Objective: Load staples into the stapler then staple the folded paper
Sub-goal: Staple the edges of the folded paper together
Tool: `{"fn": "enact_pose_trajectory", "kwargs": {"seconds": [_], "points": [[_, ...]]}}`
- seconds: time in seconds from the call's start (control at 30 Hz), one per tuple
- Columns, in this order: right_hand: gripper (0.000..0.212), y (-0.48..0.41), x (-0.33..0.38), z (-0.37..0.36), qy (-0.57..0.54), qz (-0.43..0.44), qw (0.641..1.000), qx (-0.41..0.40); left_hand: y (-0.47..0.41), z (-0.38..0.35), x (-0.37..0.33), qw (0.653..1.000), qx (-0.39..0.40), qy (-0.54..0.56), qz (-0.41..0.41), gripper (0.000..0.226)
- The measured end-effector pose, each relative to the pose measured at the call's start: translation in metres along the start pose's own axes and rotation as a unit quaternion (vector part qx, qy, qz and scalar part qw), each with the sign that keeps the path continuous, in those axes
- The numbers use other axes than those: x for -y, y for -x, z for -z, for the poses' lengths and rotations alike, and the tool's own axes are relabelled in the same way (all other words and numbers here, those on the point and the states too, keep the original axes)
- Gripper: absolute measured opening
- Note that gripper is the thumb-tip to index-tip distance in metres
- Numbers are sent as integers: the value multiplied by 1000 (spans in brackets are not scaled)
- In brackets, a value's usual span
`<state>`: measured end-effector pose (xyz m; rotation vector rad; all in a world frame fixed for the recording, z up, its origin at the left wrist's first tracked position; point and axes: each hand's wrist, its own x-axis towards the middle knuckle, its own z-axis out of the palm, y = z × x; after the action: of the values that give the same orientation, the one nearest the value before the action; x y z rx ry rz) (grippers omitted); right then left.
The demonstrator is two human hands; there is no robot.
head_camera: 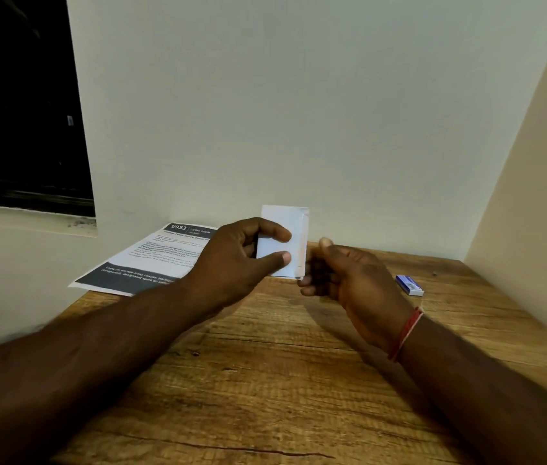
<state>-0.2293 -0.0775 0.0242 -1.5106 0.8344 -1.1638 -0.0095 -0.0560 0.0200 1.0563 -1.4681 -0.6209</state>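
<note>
I see the folded paper (287, 226) held upright above the wooden table (265, 380), near the centre of my view. The left hand (231, 260) grips it from the 9 o'clock side, thumb and a finger pressed on its front face. The right hand (342, 273) is at 3 o'clock of the paper; its curled fingers touch the lower right edge, but I cannot tell if they really pinch it. A red thread band (404, 333) is on the right wrist. A small blue box (409, 285) lies on the table at 3 o'clock, well apart. A printed sheet (151, 260) lies at 9 o'clock, partly behind the left hand.
</note>
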Motion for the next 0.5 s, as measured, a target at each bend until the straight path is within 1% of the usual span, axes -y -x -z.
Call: {"fn": "enact_pose_trajectory", "kwargs": {"seconds": [0.03, 0.13, 0.2, 0.27, 0.33, 0.4, 0.47, 0.5], "points": [[41, 0, 0, 1, -7, 2, 1000, -4, 1, 0, 0, 1000, 5, -18, -9, 30], [22, 1, -1, 1, 21, 12, 1000, -9, 2, -4, -1, 998, 20, -46, -30, 37], [18, 0, -3, 1, 22, 9, 1000, -21, 2, -4, 0, 999, 19, -21, -22, 38], [20, -2, -2, 3, -13, 5, 999, -31, 1, -3, 1, 1000, 21, 23, -4, 40], [29, -3, -2, 4, -45, 11, 999, -28, 0, -1, 0, 998, 24, 54, 8, 42], [46, -3, -2, 5, -13, 39, 999, -21, 0, 1, -2, 998, 31, 57, 12, 43], [67, -1, -2, 3, 29, 81, 996, -5, -1, 3, -2, 998, 44, 44, 12, 45], [73, 0, -2, 2, 34, 95, 995, 4, -2, 6, -1, 998, 51, 37, 14, 46]]}}
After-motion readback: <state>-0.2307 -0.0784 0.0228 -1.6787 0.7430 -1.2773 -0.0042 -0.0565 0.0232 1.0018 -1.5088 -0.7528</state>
